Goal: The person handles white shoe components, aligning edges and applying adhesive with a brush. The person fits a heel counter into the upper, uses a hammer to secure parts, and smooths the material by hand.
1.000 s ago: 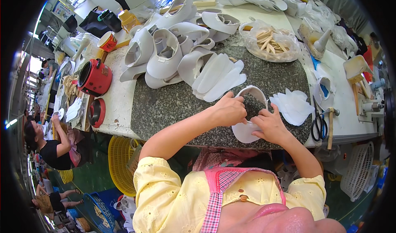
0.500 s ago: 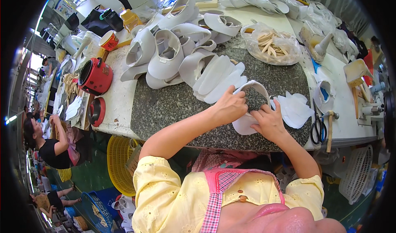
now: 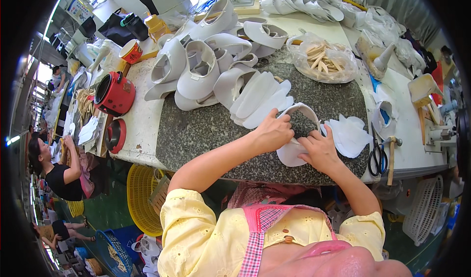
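Both my hands grip one white shoe upper (image 3: 289, 155) above the dark speckled stone slab (image 3: 211, 144). At the left side of its opening, my left hand (image 3: 274, 131) has its fingers curled onto the edge. My right hand (image 3: 319, 150) pinches the opposite side, thumb toward the front part. A fan of thin white sole-shaped pieces (image 3: 260, 100) lies just beyond my left hand. Beside my right hand is another spread of white pieces (image 3: 349, 137). Several finished-looking white shoe uppers (image 3: 197, 80) are heaped at the far left of the slab.
A clear plastic bag of pale, thin wooden-looking strips (image 3: 324, 60) sits behind the upper. Scissors (image 3: 378, 157) and a hammer (image 3: 391, 161) lie at the right edge. A red pot (image 3: 120, 95) stands left. Below are a yellow basket (image 3: 140, 198) and, farther left, a co-worker (image 3: 64, 171).
Both hands keep their hold on the shoe upper, with only slight finger movement. The whole view has shifted a little.
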`<state>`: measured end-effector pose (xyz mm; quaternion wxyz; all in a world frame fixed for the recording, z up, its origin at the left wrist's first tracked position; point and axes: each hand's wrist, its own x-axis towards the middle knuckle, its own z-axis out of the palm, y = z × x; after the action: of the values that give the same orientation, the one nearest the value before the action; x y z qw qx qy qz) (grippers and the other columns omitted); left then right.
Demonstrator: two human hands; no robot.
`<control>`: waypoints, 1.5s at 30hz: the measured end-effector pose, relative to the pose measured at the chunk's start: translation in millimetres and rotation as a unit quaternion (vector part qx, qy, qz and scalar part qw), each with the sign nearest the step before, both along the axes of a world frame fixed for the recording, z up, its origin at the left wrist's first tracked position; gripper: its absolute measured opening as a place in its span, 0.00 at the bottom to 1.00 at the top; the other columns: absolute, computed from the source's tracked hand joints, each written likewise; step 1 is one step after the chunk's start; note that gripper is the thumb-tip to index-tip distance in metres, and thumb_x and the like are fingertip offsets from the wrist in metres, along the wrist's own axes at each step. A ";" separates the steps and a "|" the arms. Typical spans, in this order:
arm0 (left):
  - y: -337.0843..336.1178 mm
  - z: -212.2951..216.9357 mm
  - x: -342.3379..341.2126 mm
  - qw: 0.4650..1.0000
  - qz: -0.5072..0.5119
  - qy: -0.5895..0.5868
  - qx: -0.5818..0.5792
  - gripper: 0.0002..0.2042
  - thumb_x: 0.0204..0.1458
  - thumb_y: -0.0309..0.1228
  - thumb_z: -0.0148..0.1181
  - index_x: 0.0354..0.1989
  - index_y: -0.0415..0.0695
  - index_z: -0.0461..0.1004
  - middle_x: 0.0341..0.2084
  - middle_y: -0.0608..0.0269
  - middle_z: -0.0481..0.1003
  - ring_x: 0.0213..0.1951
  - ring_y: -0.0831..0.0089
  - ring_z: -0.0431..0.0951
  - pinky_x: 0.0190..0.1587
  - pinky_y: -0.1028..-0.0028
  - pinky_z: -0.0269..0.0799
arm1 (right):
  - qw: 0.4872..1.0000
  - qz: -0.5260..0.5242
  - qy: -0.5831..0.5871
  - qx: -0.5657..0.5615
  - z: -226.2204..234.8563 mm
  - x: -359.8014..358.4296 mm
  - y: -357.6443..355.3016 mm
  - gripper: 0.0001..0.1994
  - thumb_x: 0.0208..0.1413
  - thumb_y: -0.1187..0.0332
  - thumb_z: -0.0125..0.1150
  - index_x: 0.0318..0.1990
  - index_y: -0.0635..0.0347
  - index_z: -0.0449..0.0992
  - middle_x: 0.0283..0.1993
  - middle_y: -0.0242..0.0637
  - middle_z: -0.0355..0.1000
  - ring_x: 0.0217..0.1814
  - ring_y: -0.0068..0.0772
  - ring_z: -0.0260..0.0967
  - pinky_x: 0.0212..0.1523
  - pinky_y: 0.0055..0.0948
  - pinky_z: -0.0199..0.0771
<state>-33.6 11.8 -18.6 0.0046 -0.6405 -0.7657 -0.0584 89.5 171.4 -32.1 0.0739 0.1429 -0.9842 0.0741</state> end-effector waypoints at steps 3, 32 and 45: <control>0.7 -3.2 -1.4 1.000 -0.016 0.005 0.020 0.03 0.39 0.31 0.54 0.19 0.49 0.73 0.21 0.71 0.72 0.37 0.76 0.67 0.41 0.65 0.56 | 1.000 -0.001 -0.006 -0.003 0.3 0.1 0.7 0.23 0.30 0.61 0.67 0.39 0.53 0.70 0.30 0.28 0.68 0.42 0.28 0.62 0.54 0.51 0.43; -19.5 -1.8 20.2 0.906 0.113 -0.300 0.277 0.16 0.37 0.15 0.53 0.38 0.41 0.72 0.34 0.57 0.73 0.38 0.62 0.72 0.40 0.71 0.67 | 0.973 0.062 0.220 -0.023 -24.4 0.1 0.4 0.21 0.33 0.71 0.60 0.42 0.50 0.71 0.48 0.30 0.63 0.56 0.32 0.58 0.58 0.52 0.40; 5.7 -42.1 38.2 0.986 0.038 -0.039 0.159 0.17 0.34 0.33 0.61 0.37 0.48 0.71 0.24 0.68 0.66 0.32 0.70 0.67 0.41 0.68 0.59 | 0.892 -0.259 0.260 -0.262 -34.6 66.2 74.1 0.10 0.39 0.77 0.58 0.34 0.60 0.74 0.37 0.37 0.69 0.42 0.37 0.64 0.44 0.28 0.62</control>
<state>4.6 17.6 -60.7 0.0783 -0.5991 -0.7702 -0.2042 155.7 245.5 -66.7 0.3788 -0.1274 -0.8766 0.2680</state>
